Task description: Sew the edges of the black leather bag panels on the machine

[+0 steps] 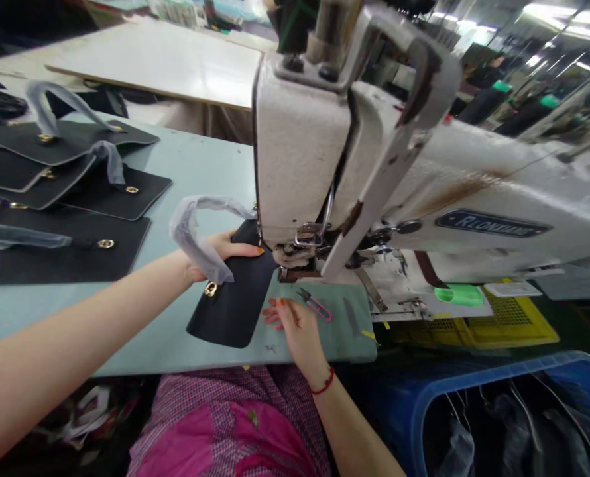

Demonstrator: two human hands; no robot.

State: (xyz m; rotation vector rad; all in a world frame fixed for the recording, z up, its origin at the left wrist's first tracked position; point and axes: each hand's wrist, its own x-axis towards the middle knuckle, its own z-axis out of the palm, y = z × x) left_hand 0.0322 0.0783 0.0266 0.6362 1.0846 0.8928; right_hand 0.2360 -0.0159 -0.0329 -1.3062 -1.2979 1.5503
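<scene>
A black leather panel (233, 301) with a wrapped handle (195, 232) and a gold fitting lies on the pale green table under the head of a white sewing machine (315, 152). My left hand (220, 255) rests on the panel's far edge, its thumb stretched toward the presser foot (295, 255), fingers gripping the panel. My right hand (295, 328) lies on the table at the panel's near right edge, fingers extended and touching it. Pink thread snips (317, 305) lie just right of that hand.
Several finished black panels with wrapped handles (66, 199) are stacked at the left of the table. A yellow crate (518, 324) and a blue bin (474, 397) stand at lower right. A white board (160, 59) lies beyond. People work at far right.
</scene>
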